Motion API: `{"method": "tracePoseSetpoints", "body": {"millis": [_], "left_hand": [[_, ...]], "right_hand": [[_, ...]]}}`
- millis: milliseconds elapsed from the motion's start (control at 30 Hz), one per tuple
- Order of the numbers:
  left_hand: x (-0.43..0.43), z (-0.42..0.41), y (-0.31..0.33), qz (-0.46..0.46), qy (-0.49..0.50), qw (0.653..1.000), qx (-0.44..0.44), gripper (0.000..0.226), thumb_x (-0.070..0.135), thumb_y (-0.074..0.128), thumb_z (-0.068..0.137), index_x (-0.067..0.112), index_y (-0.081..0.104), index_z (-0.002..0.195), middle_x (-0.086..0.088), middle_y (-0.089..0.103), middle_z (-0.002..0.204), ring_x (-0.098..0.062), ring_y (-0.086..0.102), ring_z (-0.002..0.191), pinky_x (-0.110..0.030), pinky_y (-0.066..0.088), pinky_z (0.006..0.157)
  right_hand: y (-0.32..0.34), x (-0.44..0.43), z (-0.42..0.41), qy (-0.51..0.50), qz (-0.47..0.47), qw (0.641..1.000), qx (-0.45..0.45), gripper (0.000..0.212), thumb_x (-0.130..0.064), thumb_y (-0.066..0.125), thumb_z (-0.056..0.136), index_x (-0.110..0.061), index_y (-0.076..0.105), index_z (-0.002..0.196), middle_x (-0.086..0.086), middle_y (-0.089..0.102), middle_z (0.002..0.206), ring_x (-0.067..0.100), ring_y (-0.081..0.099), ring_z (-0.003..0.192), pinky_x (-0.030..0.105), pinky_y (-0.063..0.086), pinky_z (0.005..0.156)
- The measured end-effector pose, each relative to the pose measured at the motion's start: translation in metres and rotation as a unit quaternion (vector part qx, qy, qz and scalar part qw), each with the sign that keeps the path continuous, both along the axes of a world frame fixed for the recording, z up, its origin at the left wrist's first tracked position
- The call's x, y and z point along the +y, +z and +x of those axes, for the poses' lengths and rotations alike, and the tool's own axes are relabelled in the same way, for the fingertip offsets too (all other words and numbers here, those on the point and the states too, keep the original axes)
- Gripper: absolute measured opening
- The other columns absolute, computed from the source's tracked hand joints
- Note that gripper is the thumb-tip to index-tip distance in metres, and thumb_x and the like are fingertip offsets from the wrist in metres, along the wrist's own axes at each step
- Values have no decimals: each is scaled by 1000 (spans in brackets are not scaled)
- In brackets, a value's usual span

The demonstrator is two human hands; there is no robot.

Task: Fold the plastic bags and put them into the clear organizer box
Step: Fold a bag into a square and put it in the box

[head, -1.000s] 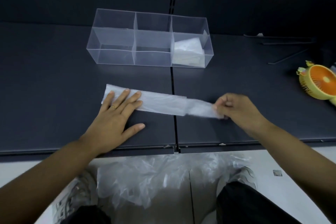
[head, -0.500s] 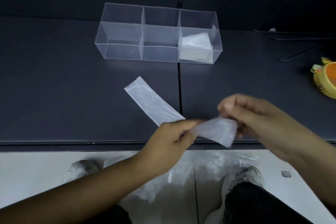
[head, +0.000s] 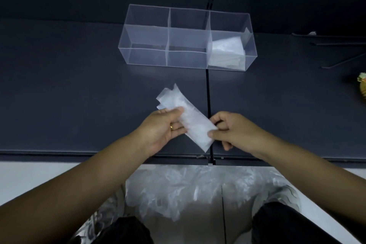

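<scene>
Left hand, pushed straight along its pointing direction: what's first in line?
Besides the folded bag in its grip, the left hand lines up with the clear organizer box, probably its right end; depth unclear.

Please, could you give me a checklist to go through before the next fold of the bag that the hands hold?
1. Grip on the bag: the left hand holds its middle, the right hand pinches its near end. Ok.
2. Bag short enough for the box: it is a long strip with the far end loose. Not ok.
3. Free compartment: the left and middle ones show nothing inside; folded bags lie in the right one. Ok.
4. Box upright, top open. Ok.
5. Layers lined up evenly: the far end looks ragged, the rest is too translucent to judge. Cannot tell.
</scene>
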State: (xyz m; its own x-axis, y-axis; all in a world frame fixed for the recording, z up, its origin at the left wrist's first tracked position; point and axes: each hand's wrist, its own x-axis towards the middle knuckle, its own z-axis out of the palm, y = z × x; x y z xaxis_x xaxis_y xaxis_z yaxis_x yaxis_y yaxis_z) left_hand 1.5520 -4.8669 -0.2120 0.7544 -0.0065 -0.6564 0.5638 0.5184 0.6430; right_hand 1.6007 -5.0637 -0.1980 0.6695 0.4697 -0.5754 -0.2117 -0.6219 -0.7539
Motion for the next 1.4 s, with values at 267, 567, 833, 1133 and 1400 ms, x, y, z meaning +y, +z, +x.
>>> {"method": "tracePoseSetpoints", "body": {"millis": [267,567,833,1133,1400], "left_hand": [[32,22,3,201,54,978,27,11,11,66,90,0,67,94,-12,68,81,-17,70,64,-22,57,56],[24,4,-8,429,62,897,-90,33,9,62,91,8,58,123,1,67,90,-4,66,77,-18,53,81],[-32,-60,-13,619,-328,613,-365,77,55,48,90,9,30,148,-5,28,155,-9,12,145,-17,2,117],[-21,-53,-17,592,-266,659,-379,43,6,57,86,7,59,129,-6,59,132,-20,53,125,-34,38,108],[-9,-32,-1,499,-242,782,-285,51,51,35,94,11,65,87,-7,49,57,-15,43,49,-32,40,50]], "right_hand": [[-1,-5,-8,-26,-21,999,-6,12,-9,66,86,-15,58,93,-4,73,77,11,52,44,21,43,49],[1,-7,-4,-27,-19,999,30,9,-8,65,87,-8,58,93,-1,71,66,10,55,44,23,45,44],[10,-4,-4,-37,-34,997,55,7,-9,65,88,-10,59,92,1,69,67,12,61,49,22,47,47],[44,-11,-17,-80,115,973,183,23,-20,67,84,-14,63,107,0,74,85,17,67,60,20,49,50],[15,2,3,81,59,993,-61,37,-10,79,76,-27,65,106,-6,62,71,8,55,64,24,47,67]]}}
